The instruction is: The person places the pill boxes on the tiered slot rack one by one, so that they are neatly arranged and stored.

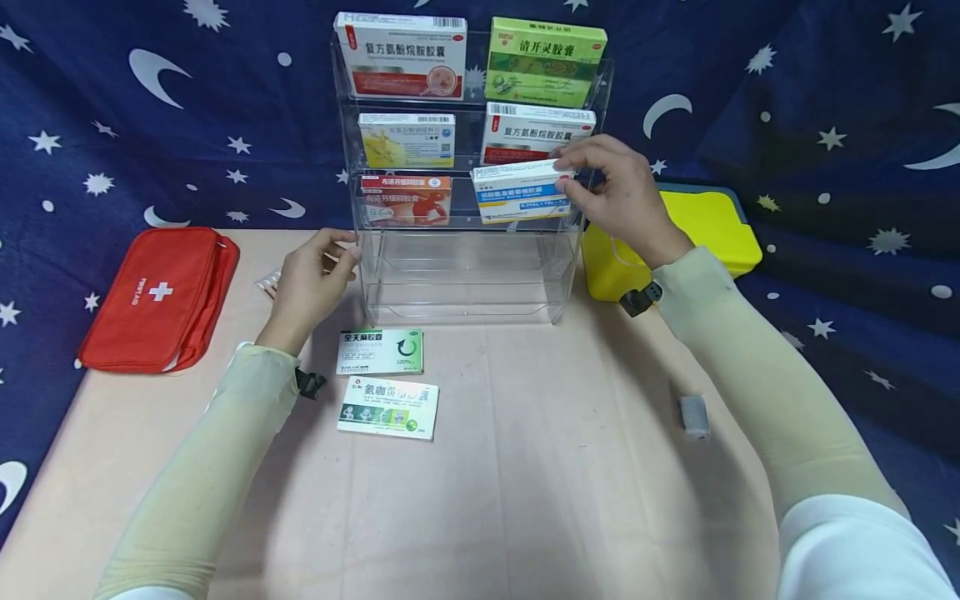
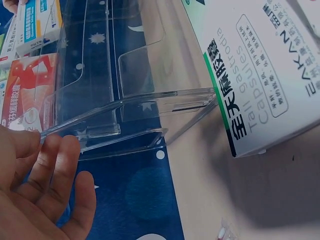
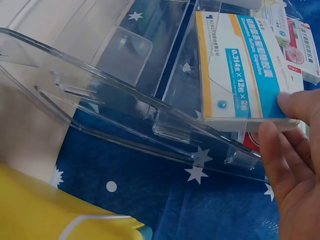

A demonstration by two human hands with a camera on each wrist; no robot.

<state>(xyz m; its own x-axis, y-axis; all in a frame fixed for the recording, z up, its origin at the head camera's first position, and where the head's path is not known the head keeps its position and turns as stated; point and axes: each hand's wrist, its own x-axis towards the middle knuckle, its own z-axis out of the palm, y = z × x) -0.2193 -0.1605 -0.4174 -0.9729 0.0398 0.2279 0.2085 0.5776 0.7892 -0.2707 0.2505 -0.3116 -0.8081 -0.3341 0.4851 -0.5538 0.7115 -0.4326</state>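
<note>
A transparent plastic display rack (image 1: 465, 315) stands upright with medicine boxes in its upper tiers. My right hand (image 1: 618, 187) pinches the right end of a blue-and-white medicine box (image 1: 519, 196) at the third tier. In the right wrist view, the thumb lies on the front of that box (image 3: 242, 70), near its corner. At the rack's left side, my left hand (image 1: 307, 279) pinches the side edge between thumb and fingers, as the left wrist view shows. Left of the blue-and-white box sits an orange-red box (image 1: 406, 202) in the same tier.
Two green-and-white boxes, one upper (image 1: 380, 352) and one lower (image 1: 388, 408), lie before the rack. A red first-aid pouch (image 1: 161, 300) is at left, a yellow container (image 1: 708, 233) behind my right forearm. A small grey roll (image 1: 693, 416) lies at right. Cotton swabs (image 1: 268, 283) lie beside my left hand.
</note>
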